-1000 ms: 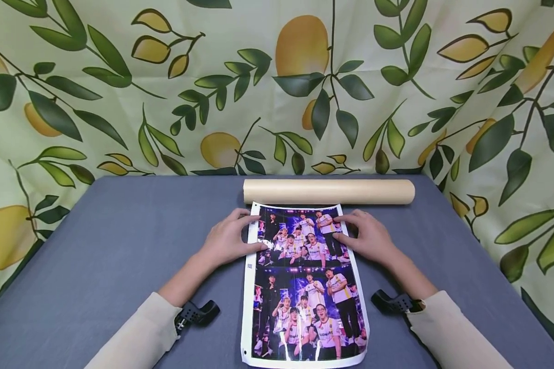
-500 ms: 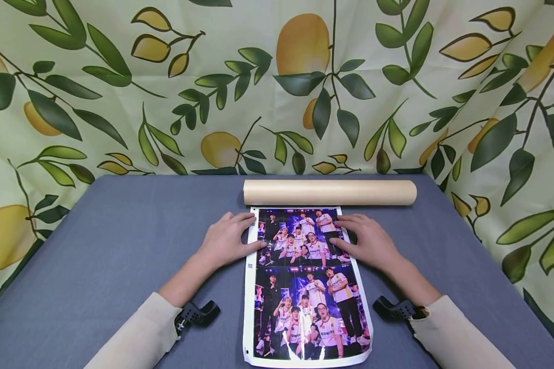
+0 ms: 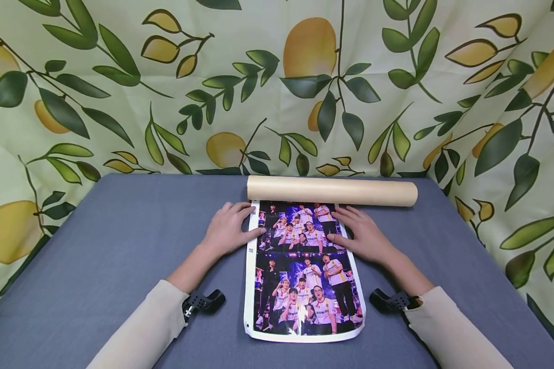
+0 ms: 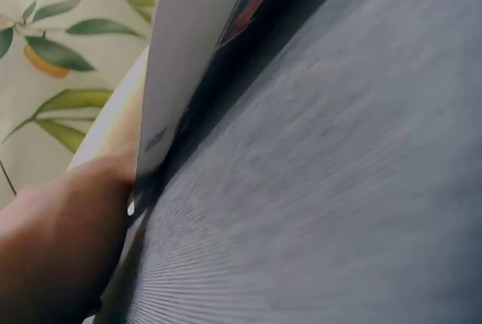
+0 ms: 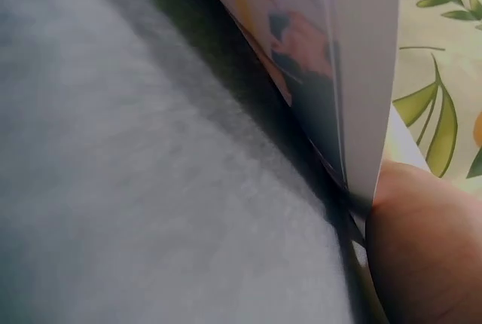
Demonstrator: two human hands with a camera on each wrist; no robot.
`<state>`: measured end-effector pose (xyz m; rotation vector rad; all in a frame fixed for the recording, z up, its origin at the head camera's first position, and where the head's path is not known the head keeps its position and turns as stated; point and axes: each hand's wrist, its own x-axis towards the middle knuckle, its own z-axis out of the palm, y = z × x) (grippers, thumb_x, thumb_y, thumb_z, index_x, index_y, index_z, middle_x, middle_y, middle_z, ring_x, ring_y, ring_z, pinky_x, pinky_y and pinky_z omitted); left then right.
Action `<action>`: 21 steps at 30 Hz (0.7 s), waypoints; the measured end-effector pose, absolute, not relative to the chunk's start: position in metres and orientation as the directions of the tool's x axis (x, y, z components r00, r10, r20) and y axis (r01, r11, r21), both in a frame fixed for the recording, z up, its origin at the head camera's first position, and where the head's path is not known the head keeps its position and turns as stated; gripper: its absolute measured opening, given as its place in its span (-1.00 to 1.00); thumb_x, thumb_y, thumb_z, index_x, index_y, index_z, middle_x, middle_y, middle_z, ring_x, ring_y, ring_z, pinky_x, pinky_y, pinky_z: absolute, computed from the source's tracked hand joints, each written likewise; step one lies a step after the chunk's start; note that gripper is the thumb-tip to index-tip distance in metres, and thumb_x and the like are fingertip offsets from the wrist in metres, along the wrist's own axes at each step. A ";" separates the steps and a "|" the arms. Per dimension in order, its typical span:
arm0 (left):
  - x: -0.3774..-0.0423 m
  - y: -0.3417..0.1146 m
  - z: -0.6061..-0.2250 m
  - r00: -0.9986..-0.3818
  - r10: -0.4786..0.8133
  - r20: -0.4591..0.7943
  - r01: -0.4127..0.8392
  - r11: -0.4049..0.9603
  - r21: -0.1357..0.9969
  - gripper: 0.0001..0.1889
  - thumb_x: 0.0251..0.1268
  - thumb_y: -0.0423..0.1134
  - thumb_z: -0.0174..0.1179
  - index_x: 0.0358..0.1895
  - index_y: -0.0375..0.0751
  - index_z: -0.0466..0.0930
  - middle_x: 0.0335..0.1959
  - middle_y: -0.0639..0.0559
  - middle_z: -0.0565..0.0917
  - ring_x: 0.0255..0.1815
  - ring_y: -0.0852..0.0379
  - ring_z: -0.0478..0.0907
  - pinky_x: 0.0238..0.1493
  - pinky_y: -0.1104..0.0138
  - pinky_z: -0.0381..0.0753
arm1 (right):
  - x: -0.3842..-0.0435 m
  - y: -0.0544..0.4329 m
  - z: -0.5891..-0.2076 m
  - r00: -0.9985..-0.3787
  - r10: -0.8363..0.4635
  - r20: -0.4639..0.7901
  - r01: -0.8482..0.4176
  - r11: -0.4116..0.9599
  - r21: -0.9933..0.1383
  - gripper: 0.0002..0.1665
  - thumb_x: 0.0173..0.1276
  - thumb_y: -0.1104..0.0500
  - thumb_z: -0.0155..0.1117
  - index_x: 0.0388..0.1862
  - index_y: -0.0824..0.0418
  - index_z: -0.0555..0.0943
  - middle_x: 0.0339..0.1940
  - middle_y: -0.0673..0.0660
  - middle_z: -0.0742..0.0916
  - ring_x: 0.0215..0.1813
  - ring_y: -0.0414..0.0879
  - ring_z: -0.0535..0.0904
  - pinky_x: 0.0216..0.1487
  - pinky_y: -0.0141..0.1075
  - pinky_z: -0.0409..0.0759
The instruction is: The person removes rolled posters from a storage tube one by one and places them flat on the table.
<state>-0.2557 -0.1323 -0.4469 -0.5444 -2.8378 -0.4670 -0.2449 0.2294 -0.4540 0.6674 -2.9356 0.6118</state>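
A glossy poster (image 3: 288, 289) printed with two group photos lies lengthwise in front of me, white along its borders. My left hand (image 3: 228, 228) rests at its upper left edge, thumb and fingertips on the print. Mirroring it, my right hand (image 3: 362, 233) touches the upper right edge, with thumb and fingertips on top. Across the poster's far end lies a beige roll (image 3: 332, 191), and the far border is hidden at it. Both wrist views show the poster's side edges (image 4: 181, 60) (image 5: 365, 75) raised off the cloth.
The grey-blue cloth-covered table (image 3: 143, 230) extends on both sides of the poster. Behind it hangs a curtain (image 3: 249, 31) patterned with fruit and leaves. Black wrist mounts (image 3: 208, 301) sit at both cuffs.
The poster has slid away from me with both hands on it. Its far border, visible earlier, is now hidden at the beige roll. The roll now lies slightly slanted.
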 end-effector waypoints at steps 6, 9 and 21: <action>-0.271 -0.132 -0.444 -0.960 0.168 0.225 0.259 0.839 0.479 -0.21 0.22 0.29 0.30 0.39 -0.16 0.46 0.28 -0.14 0.60 0.15 -0.11 0.56 0.14 0.00 0.59 | -0.263 0.228 -0.456 -0.893 -0.415 0.173 -0.450 0.811 -0.375 -0.17 0.38 -0.18 0.28 0.50 0.20 0.39 0.57 0.27 0.39 0.61 0.33 0.16 0.58 0.34 -0.02; -0.282 -0.130 -0.444 -0.975 0.066 0.213 0.182 0.789 0.587 -0.22 0.29 0.21 0.28 0.44 -0.17 0.37 0.26 -0.11 0.61 -0.03 -0.05 0.61 -0.06 0.08 0.60 | -0.270 0.229 -0.456 -0.894 -0.414 0.174 -0.448 0.808 -0.383 -0.17 0.37 -0.18 0.29 0.50 0.20 0.40 0.58 0.25 0.39 0.61 0.31 0.17 0.58 0.34 -0.04; -0.339 -0.122 -0.448 -0.977 -0.077 0.200 0.130 0.529 0.839 -0.54 0.43 0.02 0.24 0.24 -0.17 0.62 0.13 -0.15 0.71 -0.21 -0.04 0.63 -0.30 0.35 0.44 | -0.276 0.226 -0.458 -0.900 -0.407 0.155 -0.434 0.810 -0.393 -0.16 0.39 -0.21 0.26 0.52 0.18 0.38 0.58 0.27 0.38 0.62 0.29 0.15 0.59 0.33 -0.06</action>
